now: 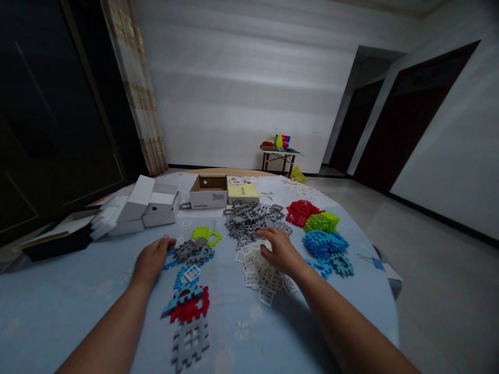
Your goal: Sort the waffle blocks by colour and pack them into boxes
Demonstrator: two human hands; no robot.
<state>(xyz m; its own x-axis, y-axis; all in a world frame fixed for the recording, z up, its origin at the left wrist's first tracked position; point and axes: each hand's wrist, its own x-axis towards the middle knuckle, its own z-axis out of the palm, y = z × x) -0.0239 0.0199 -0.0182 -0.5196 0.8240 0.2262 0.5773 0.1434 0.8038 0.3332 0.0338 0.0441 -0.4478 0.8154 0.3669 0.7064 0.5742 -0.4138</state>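
Note:
My left hand (pixel 153 258) rests at the left edge of a small mixed group of pieces, its fingers beside the grey pieces (pixel 192 250) and blue ones. My right hand (pixel 281 249) is over the top of the white lattice pieces (pixel 259 270), thumb and forefinger apart, with nothing visible between them. Beyond it lies a heap of grey interlocking pieces (pixel 244 221). Nearer me, in a column, are a white piece (pixel 192 273), red pieces (pixel 195 307) with a light blue one, and a grey panel (pixel 191 340).
Right of the grey heap are red (pixel 303 212), lime (pixel 323 222) and blue (pixel 323 243) heaps. An open box (pixel 208 198) and a yellow box (pixel 244 192) stand at the back. White boxes (pixel 161 213) and a black tray (pixel 58 244) are at the left.

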